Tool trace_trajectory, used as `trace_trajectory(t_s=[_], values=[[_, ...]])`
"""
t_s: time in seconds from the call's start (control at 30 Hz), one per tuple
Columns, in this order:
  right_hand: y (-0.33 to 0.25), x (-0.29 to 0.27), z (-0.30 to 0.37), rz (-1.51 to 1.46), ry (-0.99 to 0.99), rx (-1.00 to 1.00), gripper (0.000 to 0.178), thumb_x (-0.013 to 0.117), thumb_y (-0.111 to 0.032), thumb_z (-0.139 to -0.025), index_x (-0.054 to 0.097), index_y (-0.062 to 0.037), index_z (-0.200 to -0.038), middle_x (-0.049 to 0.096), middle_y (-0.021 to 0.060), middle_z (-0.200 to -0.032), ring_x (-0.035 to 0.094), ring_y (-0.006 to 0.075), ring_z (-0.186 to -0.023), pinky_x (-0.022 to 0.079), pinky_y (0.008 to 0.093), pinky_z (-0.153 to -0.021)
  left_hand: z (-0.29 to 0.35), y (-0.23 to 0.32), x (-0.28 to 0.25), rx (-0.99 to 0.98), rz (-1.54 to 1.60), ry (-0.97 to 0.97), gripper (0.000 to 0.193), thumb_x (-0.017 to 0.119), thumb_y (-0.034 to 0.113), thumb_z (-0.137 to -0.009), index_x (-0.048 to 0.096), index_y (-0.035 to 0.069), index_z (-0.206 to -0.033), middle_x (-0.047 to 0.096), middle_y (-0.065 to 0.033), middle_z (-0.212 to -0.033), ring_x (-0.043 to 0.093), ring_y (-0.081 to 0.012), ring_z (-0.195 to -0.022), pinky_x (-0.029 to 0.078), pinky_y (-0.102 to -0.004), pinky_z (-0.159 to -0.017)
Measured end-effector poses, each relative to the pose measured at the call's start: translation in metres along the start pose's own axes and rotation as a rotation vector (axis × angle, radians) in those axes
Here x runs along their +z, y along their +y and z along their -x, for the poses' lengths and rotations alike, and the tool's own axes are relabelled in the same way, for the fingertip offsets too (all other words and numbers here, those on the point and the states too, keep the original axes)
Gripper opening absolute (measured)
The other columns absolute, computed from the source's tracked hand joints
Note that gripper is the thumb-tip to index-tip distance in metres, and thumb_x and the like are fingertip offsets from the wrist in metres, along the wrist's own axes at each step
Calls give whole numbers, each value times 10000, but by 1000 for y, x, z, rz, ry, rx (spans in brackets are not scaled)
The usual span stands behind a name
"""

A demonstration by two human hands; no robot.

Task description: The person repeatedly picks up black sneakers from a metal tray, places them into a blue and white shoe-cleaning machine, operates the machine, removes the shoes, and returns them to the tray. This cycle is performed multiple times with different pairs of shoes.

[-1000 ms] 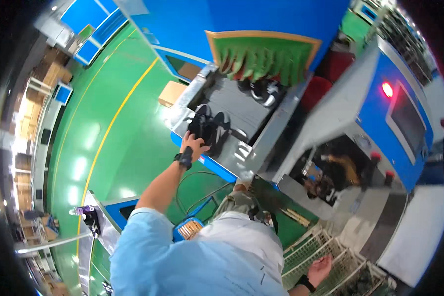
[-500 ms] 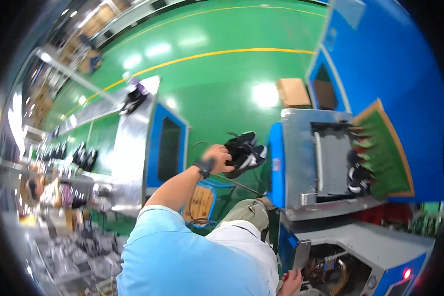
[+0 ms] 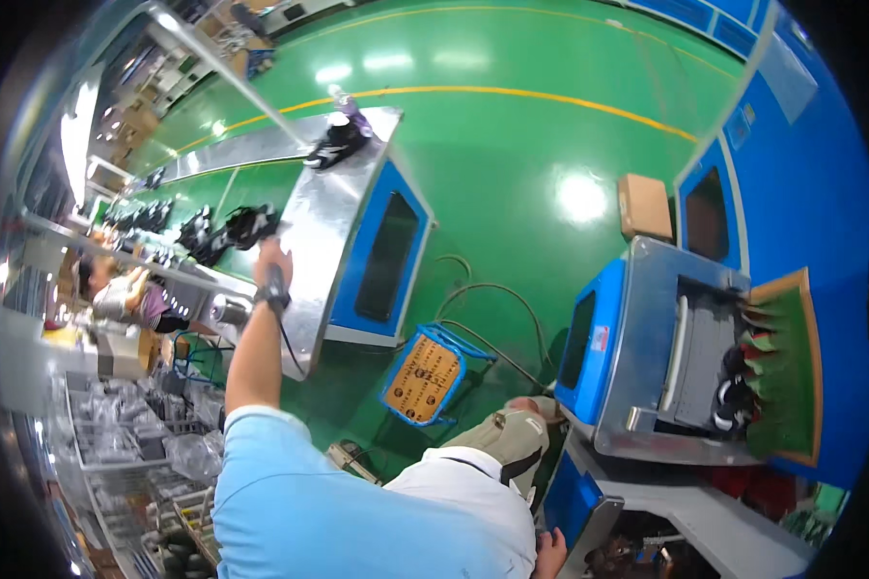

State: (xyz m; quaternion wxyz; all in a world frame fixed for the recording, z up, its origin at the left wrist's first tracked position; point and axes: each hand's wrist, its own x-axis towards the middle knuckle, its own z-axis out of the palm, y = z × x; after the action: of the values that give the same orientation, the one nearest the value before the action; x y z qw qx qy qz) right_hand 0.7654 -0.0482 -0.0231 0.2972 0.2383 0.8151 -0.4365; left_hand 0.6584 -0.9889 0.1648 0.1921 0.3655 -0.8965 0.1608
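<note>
We see the black shoes [image 3: 249, 229] at 11 o'clock from our left hand [image 3: 273, 262], right at its fingertips, their long axis running roughly from 8 to 2 o'clock, by the surface's [image 3: 321, 217] 9 o'clock edge. Our left hand is much the nearer; from our right hand [image 3: 549, 554], beside the blue panel [image 3: 570, 502], they lie well apart toward 10 to 11. We cannot tell whether our left fingers pinch them or our right ones grip anything. Half a second ago our left hand had them over the floor, near the stool [image 3: 421, 378].
</note>
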Motion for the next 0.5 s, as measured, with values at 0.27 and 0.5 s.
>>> trace_trajectory(t_s=[0.27,0.5], values=[[54,25,71,-167,-88,284,383,669,-259,-1024,710,-50,-1342,752,90,-1164,712,220,-967,567,348,-871,318,297,159,1373,431,-1209,232,644,268,-921,741,159,-1101,731,-113,-1236,684,-327,-1150,561,-454,-959],[-83,15,98,238,-269,700,356,649,-333,-1001,756,-27,-1148,764,195,-1109,735,332,-994,569,435,-915,428,330,223,1915,-62,-1180,292,556,266,-986,717,230,-1227,692,-24,-1238,606,-254,-1265,443,-485,-1063]])
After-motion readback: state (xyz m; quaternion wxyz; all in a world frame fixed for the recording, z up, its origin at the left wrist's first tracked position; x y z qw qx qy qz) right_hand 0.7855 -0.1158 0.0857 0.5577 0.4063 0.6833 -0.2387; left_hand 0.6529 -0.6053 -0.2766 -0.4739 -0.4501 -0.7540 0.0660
